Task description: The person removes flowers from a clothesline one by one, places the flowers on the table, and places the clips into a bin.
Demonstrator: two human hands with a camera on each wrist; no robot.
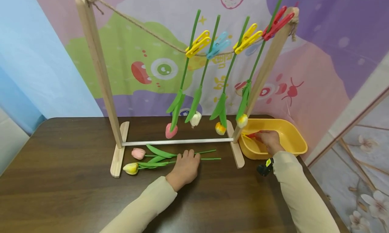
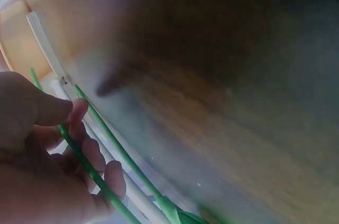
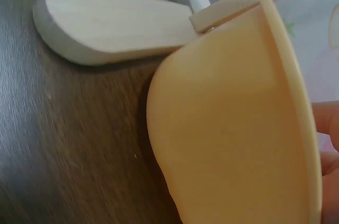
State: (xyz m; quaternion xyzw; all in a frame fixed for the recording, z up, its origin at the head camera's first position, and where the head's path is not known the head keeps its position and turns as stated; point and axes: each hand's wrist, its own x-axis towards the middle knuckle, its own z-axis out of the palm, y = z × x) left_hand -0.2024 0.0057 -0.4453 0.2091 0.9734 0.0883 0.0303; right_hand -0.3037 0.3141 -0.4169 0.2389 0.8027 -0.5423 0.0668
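My left hand (image 1: 186,166) curls over two artificial tulips lying on the table, a pink tulip (image 1: 138,154) and a yellow-and-white tulip (image 1: 130,168). One green stem (image 2: 87,166) runs between its thumb and fingers in the left wrist view; which tulip it belongs to I cannot tell. Inside the yellow basin (image 1: 293,138), my right hand (image 1: 271,140) pinches a red clothespin (image 1: 254,135). Just left of that lies a bit of yellow, likely another clothespin (image 1: 244,135). In the right wrist view the basin wall (image 3: 228,123) hides most of the hand.
A wooden frame (image 1: 101,67) carries a sagging twine line (image 1: 143,31). Several tulips hang head down from it by yellow clothespins (image 1: 198,44), a blue clothespin (image 1: 218,45) and a red clothespin (image 1: 277,24). A white rod (image 1: 179,141) joins the frame's feet.
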